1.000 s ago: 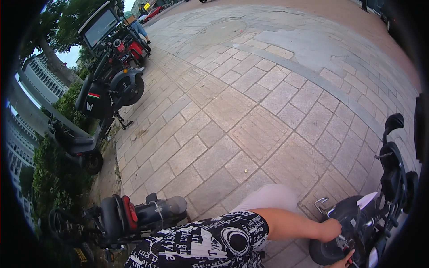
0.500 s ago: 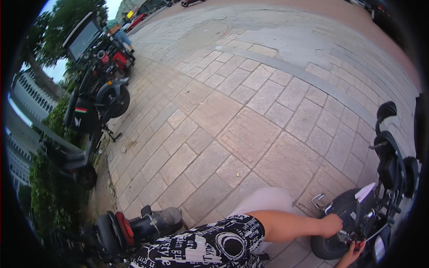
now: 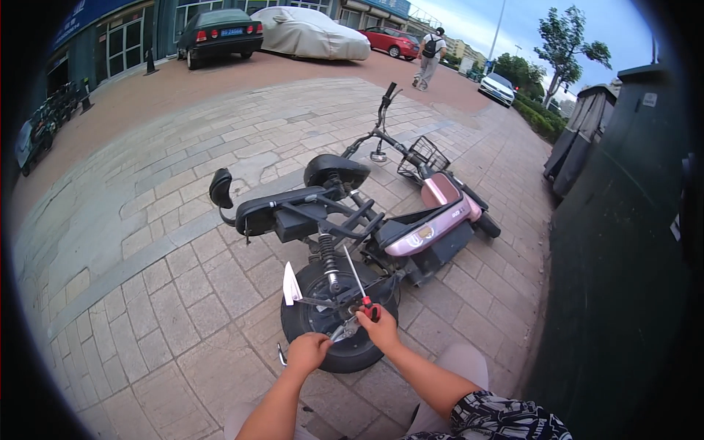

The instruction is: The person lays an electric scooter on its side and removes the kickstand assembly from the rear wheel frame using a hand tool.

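On outdr stone pvmt [image 3: 194, 290], e-bike [image 3: 414, 240] on side.

A: Scooter [image 3: 433, 236]?
B: Pink and black, lying on its side on paving [image 3: 183, 345], rear wheel [image 3: 308, 312] nearest me.
A: Screwdriver [image 3: 366, 300]?
B: Red-black handle, long metal shaft. In my right grip [image 3: 380, 330], shaft pointing up and away.
A: Metal part [image 3: 346, 329]?
B: Silvery, near the wheel's middle, at my left grip [image 3: 308, 352].

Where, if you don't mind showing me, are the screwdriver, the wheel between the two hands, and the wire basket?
Screwdriver [image 3: 372, 312]: head view, on its red and black handle.
Wheel [image 3: 352, 361]: head view, on the tyre's near edge.
Wire basket [image 3: 427, 156]: head view, on its wire mesh.
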### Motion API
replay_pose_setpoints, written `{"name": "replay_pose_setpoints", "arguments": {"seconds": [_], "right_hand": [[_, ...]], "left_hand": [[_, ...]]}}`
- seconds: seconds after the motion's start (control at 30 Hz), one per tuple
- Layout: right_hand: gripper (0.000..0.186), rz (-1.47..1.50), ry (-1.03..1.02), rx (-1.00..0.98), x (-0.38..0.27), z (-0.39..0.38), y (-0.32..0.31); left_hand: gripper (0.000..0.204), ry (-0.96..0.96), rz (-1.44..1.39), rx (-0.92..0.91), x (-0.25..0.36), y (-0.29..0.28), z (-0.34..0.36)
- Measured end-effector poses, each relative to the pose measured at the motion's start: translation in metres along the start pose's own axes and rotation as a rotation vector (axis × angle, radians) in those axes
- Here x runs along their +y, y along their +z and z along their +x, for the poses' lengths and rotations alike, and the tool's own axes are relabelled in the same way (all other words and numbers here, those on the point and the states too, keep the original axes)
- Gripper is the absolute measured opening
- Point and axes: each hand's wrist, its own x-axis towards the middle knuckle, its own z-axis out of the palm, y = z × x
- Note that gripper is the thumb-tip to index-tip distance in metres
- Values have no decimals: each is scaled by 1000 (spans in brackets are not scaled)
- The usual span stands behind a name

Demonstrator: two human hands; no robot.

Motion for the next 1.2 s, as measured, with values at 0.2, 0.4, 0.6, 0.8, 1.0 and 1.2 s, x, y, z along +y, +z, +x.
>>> {"name": "replay_pose_setpoints", "arguments": {"seconds": [0.2, 0.4, 0.6, 0.8, 1.0, 1.2], "right_hand": [[13, 114, -16, 87, 15, 11, 0], [10, 294, -121, 295, -12, 51, -3], [25, 314, -127, 44, -62, 50, -37], [34, -116, 111, -140, -55, -5, -68], [26, -372, 17, -150, -40, -4, -70], [25, -480, 87, -145, -40, 3, -47]], "left_hand": [[19, 8, -45, -9, 1, 9, 24], [18, -38, -86, -37, -13, 12, 31], [19, 0, -101, -4, -40, 25, 33], [17, -18, -59, -13, -78, 39, 26], [19, -66, -55, -16, -95, 54, 33], [19, -72, -10, -29, -97, 53, 29]]}}
